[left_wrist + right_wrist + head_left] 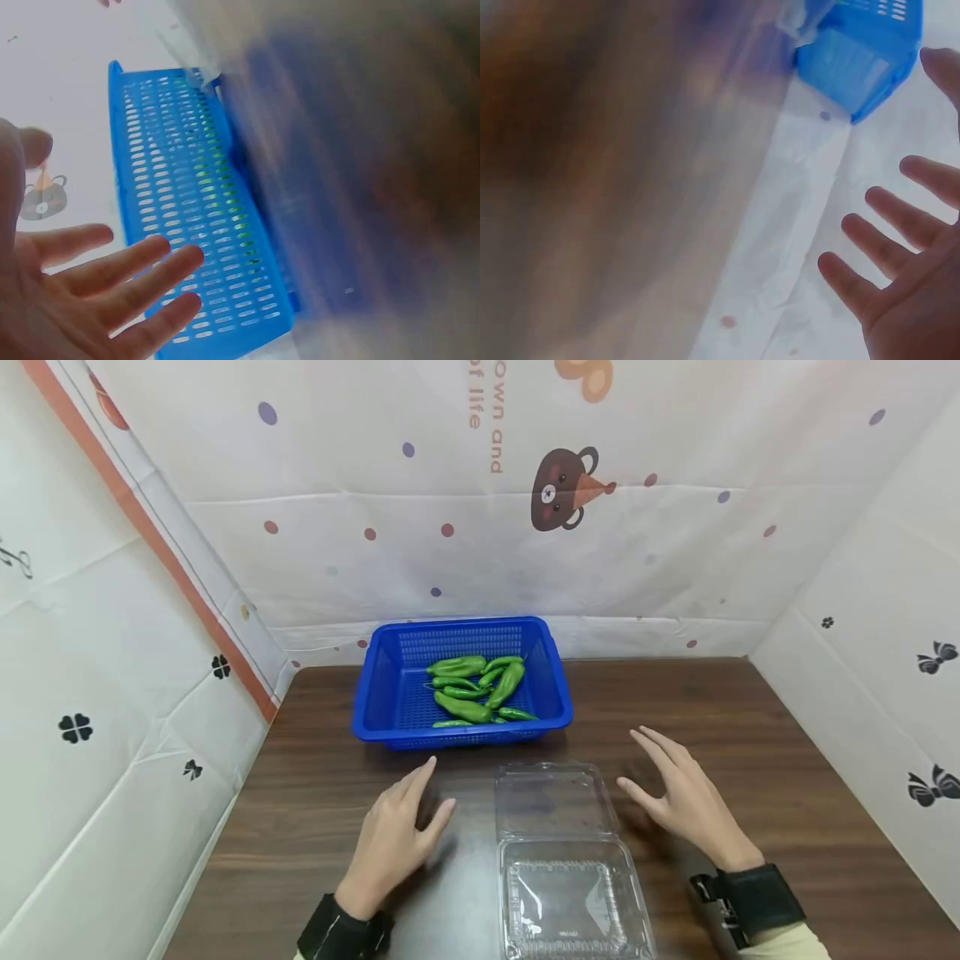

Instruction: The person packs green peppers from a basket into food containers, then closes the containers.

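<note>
Open clear plastic clamshell box point(562, 860) lies between your hands.
Your left hand point(393, 843) and right hand point(686, 802) hover flat, fingers spread, holding nothing, just beside it on the dark wooden table point(787, 760).

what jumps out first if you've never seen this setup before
The bright blue basket at the back of the dark wooden table stands out most, with a pile of green peppers inside it. In front of it lies a clear plastic box, opened flat and empty. The left hand and right hand hover open on either side of the box, holding nothing.
</note>
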Action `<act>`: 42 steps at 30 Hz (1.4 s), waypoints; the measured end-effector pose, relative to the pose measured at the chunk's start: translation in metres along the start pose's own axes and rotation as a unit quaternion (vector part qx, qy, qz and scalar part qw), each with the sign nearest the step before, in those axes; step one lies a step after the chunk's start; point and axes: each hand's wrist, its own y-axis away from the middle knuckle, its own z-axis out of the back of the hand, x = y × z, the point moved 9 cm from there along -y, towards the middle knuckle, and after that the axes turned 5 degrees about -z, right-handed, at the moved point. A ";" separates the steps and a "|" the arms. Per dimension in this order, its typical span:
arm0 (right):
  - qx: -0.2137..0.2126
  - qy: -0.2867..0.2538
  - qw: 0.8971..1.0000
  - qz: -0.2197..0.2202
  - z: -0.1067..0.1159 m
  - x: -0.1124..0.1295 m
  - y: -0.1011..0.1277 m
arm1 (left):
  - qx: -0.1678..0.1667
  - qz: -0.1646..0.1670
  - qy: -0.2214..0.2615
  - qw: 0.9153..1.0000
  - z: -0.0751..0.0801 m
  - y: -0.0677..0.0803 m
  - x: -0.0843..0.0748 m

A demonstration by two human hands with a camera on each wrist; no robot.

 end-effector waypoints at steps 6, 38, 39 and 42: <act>-0.028 0.005 0.996 0.079 0.014 0.027 -0.035 | -0.091 -0.007 0.001 0.996 0.028 -0.015 0.006; 0.151 0.094 0.959 0.223 -0.039 0.130 -0.206 | -0.030 0.126 -0.076 0.989 0.047 -0.068 0.077; 0.155 0.096 0.957 0.224 -0.042 0.131 -0.208 | -0.019 0.129 -0.074 0.989 0.045 -0.068 0.078; 0.171 0.107 0.954 0.223 -0.053 0.134 -0.214 | 0.008 0.137 -0.067 0.988 0.040 -0.068 0.080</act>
